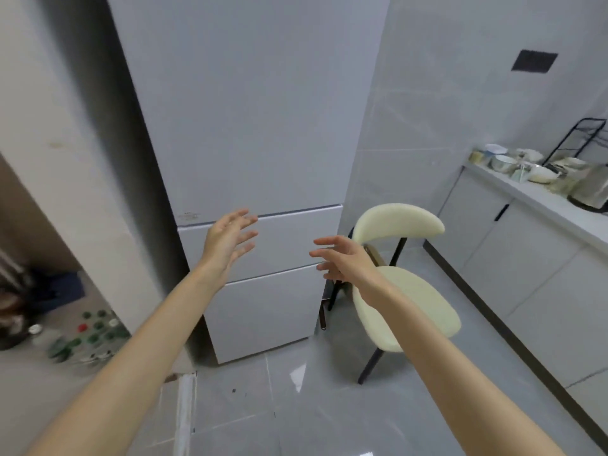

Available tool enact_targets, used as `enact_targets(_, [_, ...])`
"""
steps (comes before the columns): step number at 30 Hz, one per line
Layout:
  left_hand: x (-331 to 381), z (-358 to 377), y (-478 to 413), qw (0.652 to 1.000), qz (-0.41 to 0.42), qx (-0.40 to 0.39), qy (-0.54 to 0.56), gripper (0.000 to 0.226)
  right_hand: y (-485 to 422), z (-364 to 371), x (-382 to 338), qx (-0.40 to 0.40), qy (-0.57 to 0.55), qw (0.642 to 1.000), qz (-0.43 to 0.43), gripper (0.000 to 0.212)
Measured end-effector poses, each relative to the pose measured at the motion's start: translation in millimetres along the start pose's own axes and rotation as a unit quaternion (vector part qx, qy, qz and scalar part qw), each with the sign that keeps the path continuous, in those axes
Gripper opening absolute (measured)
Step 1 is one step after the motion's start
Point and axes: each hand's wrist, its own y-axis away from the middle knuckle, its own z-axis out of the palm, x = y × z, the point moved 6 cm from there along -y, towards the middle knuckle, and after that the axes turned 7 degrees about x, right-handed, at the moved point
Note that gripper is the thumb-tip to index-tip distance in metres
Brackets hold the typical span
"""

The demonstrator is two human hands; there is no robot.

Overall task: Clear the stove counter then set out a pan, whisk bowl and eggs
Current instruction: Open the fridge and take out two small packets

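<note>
Both hands raised, fingers spread, before a tall white refrigerator (250, 126).
Refrigerator doors closed. White counter (543, 199) runs along the right wall. Cream chair (404, 304), dark legs, just beside the refrigerator's right side. Left hand (227, 241) in front of the middle door, fingers splayed, contact unclear; right hand (345, 258) level with it, fingers loosely spread, gripping nothing. Bowls (503, 162), one metal, clustered on the counter's far end beside a black wire rack (579, 139). Capped bottles (95, 330) on the floor at left, blurred.
</note>
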Motion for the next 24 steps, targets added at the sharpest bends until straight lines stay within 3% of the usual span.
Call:
enact_targets(5, [13,-47,-53,0.996,0.024,0.084,0.001,0.030,-52,55,-26,-0.018,0.080,0.993,-0.085,0.020])
enact_targets(11, [17,-94,-126,0.981,0.042,0.184,-0.034,0.069,-119,100,-47,-0.018,0.140,0.977,-0.158,0.024])
enact_targets(15, [20,-104,-170,0.975,0.047,0.210,-0.049,0.087,-163,119,-54,-0.024,0.165,0.966,-0.196,0.029])
enact_targets(19, [27,-106,-208,0.973,0.087,0.205,-0.056,0.086,-205,142,-62,-0.046,0.175,0.957,-0.225,0.032])
enact_targets(24, [27,-114,-239,0.959,0.118,0.246,-0.082,0.065,-247,155,-68,-0.078,0.172,0.954,-0.233,0.038])
